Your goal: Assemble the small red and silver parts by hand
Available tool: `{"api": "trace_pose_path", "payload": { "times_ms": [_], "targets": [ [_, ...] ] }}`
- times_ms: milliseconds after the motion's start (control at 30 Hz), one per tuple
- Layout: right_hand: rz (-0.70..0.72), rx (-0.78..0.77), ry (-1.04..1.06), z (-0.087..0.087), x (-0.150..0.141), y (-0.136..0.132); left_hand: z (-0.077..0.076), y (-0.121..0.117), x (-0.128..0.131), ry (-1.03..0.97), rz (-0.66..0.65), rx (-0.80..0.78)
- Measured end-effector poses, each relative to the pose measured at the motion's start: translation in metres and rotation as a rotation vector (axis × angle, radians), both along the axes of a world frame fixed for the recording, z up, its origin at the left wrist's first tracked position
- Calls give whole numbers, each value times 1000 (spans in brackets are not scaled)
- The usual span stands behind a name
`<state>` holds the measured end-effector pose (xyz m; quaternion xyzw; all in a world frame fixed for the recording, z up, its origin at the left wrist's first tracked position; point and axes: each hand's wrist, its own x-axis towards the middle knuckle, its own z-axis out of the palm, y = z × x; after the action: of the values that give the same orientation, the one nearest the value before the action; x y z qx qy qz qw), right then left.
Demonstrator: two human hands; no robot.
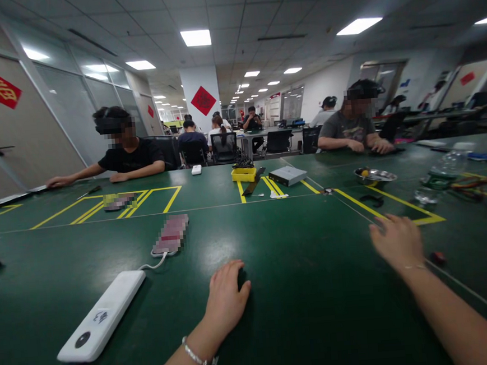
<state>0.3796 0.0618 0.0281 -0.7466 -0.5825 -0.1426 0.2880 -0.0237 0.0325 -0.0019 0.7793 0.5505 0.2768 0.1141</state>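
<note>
My left hand (227,293) rests on the green table (287,314), thumb apart from the fingers, holding nothing that I can see. To its left lies a long white device (104,317), joined by a white cable (155,264) to a phone (170,235) with a blurred screen. Farther right, my right hand (398,243) reaches forward with its fingers stretched toward a corner of yellow tape (429,219). No object shows in its grasp. Just beyond its fingertips is a black curved piece (372,200), and past that a metal bowl (376,177) with something yellow inside.
A clear plastic bottle (447,169) and loose cables (474,187) are at the right. Farther back sit a yellow bin (243,175) and a grey box (287,175). A small red object (438,258) lies beside my right wrist. Two people sit across the table.
</note>
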Motion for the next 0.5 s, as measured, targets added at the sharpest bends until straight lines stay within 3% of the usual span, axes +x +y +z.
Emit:
{"api": "trace_pose_path", "payload": {
  "times_ms": [33, 100, 200, 267, 333, 400, 500],
  "targets": [
    [52, -19, -21, 0, -29, 5, 0, -1, 0, 11, -2, -4],
    [289, -112, 4, -5, -91, 6, 0, -3, 1, 32, -23, -9],
    [664, -245, 205, -18, -176, -13, 3, -6, 3, 76, -124, 14],
    [838, -328, 347, -26, -213, -31, 4, -9, 5, 113, -189, 27],
    [943, -400, 404, -30, -228, -43, 4, -10, 6, 139, -213, 20],
    [985, -435, 362, -27, -221, -44, 4, -10, 6, 142, -213, 5],
    [827, -350, 152, -15, -181, -26, 4, -9, 5, 124, -211, -8]
  ]
}}
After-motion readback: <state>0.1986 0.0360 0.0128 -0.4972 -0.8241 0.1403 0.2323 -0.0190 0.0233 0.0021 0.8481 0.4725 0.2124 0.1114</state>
